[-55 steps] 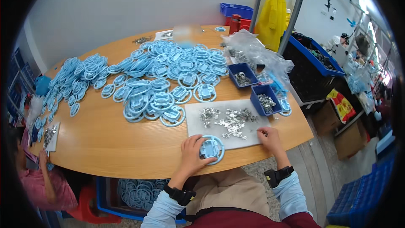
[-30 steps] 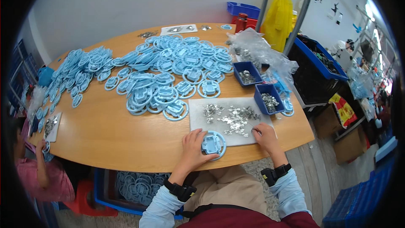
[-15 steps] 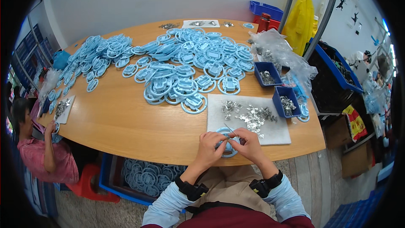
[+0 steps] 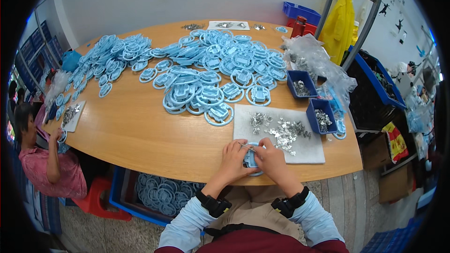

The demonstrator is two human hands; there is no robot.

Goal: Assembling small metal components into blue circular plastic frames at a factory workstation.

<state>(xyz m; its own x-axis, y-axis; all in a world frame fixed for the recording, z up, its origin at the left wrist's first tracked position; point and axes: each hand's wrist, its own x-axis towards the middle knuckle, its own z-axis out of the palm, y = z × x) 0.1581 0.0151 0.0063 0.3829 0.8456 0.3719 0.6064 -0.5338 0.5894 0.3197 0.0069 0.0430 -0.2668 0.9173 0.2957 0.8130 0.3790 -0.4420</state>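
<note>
Blue plastic ring part (image 4: pixel 251 159) lay near, at the table's (image 4: pixel 154 145) edge, gripped by the left hand's (image 4: pixel 232 161) fingers; the right hand's (image 4: pixel 274 161) fingers pinched a thin metal tool (image 4: pixel 246 147) over it. Silver clips (image 4: pixel 285 133) covered a white board (image 4: pixel 307 152) beside it, two dark-blue bins (image 4: pixel 313 116) stood right, and heaped rings (image 4: pixel 229 56) crowded far.

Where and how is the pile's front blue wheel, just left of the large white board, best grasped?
Probably by the near rim, from the person's side: no other piece overlaps the blue wheel there, and the rim looks slim, with an open gap inside.
</note>
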